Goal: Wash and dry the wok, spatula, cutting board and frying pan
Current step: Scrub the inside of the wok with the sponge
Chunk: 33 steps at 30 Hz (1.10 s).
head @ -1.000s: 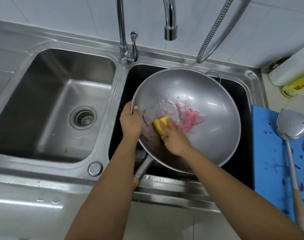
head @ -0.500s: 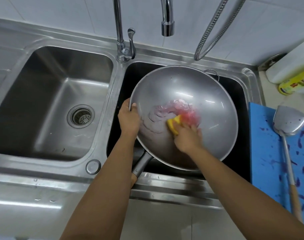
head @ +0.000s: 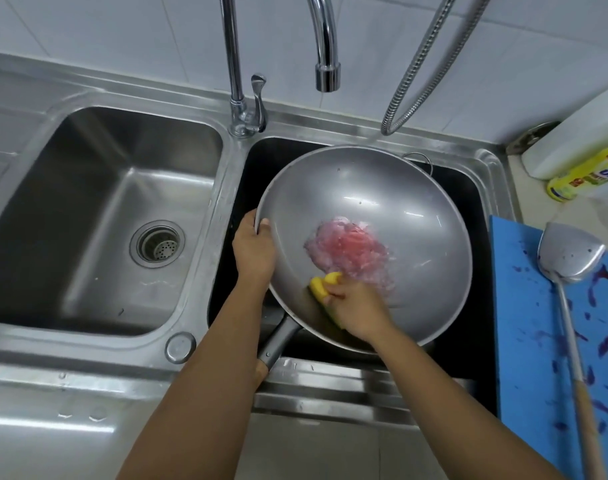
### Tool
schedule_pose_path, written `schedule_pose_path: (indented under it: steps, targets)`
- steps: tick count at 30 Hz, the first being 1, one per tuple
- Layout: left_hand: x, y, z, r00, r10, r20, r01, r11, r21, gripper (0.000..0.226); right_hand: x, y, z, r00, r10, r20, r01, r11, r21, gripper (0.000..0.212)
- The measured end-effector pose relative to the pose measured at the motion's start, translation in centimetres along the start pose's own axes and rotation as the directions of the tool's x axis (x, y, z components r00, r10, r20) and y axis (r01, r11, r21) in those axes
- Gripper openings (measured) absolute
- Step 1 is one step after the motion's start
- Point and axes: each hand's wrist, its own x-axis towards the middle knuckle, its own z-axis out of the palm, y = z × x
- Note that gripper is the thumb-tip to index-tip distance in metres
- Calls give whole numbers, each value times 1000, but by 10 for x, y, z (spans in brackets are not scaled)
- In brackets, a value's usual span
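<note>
A large steel wok (head: pixel 392 202) sits tilted over the right sink basin, with pink foamy residue (head: pixel 347 247) in its middle. My left hand (head: pixel 254 251) grips the wok's left rim, thumb inside. My right hand (head: pixel 358 306) presses a yellow sponge (head: pixel 321 285) against the wok's near inner wall. The wok's dark handle (head: pixel 278 341) points toward me, and a black pan lies partly hidden beneath it. On the counter at right lies a blue cutting board (head: pixel 524 341) with purple stains, and a metal spatula (head: pixel 569 258) with a wooden handle rests on it.
The left sink basin (head: pixel 98 216) has a drain strainer (head: pixel 157 244). A faucet spout (head: pixel 327 74) hangs above the wok and a flexible metal hose (head: pixel 420 67) hangs to its right. A dish soap bottle (head: pixel 586 174) and a white container stand at the far right.
My right hand with the sponge has swept from the wok's middle down to its near side, leaving the pink residue exposed. My left hand stays on the rim.
</note>
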Motion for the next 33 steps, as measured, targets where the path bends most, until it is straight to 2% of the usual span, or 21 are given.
schedule_pose_path:
  steps: [2, 3, 5, 9, 13, 15, 17, 18, 22, 24, 25, 27, 28, 29, 30, 31, 33]
  targets:
    - [0, 0, 0, 1000, 3, -7, -3, 1000, -5, 25, -12, -12, 6, 984, -92, 150, 46, 957, 285, 33]
    - [0, 0, 0, 1000, 5, -8, -5, 1000, -9, 24, -16, -16, 6, 976, -119, 182, 47, 933, 357, 35]
    - [0, 1, 1, 1000, 13, -3, -13, 1000, -9, 24, -15, -15, 4, 976, -113, 185, 33, 921, 388, 36]
    - [-1, 1, 1, 1000, 26, -4, -26, 999, 24, 24, -21, -14, 5, 987, -80, 141, 27, 939, 343, 33]
    - [0, 1, 1, 1000, 29, 7, -29, 999, 18, 26, -37, -8, -4, 968, -94, 233, -27, 884, 468, 31]
    - [0, 0, 1, 999, 32, 0, -32, 999, 26, 26, -36, 3, -9, 983, -56, 178, -9, 938, 348, 25]
    - [0, 0, 1, 999, 38, -3, -37, 999, 30, 25, -31, 8, -10, 992, -8, 123, -7, 992, 125, 30]
    - [0, 0, 1, 999, 37, -3, -37, 999, 30, 24, -29, 7, -7, 993, -12, 121, -1, 994, 107, 35]
    - [1, 0, 1, 999, 50, -11, -50, 998, 35, 23, -36, -16, 3, 969, -147, 201, 57, 916, 398, 31]
    - [0, 1, 1, 999, 52, -12, -52, 998, 42, 24, -34, -19, 4, 968, -179, 179, 94, 911, 402, 31]
    - [0, 1, 2, 999, 51, -11, -50, 998, 39, 24, -29, -15, 6, 976, -161, 147, 102, 932, 349, 32]
    - [1, 0, 2, 999, 47, -11, -47, 998, 29, 25, -18, -8, 5, 993, -91, 76, 87, 995, 50, 35]
    - [1, 0, 2, 999, 46, -11, -45, 999, 26, 25, -15, -7, 4, 998, -47, 50, 51, 995, -86, 36]
    - [1, -1, 2, 999, 47, -12, -47, 998, 29, 25, -14, -10, 4, 999, -26, 32, 31, 990, -141, 36]
    - [1, 0, 1, 999, 53, -11, -52, 998, 33, 25, -13, -13, 5, 998, -39, 45, 44, 994, -101, 37]
    - [2, 0, 1, 998, 60, -9, -60, 998, 37, 25, -14, -17, 7, 995, -72, 75, 69, 997, 38, 39]
    - [2, 1, 1, 997, 70, -10, -70, 997, 41, 26, -16, -21, 11, 980, -145, 137, 93, 939, 332, 39]
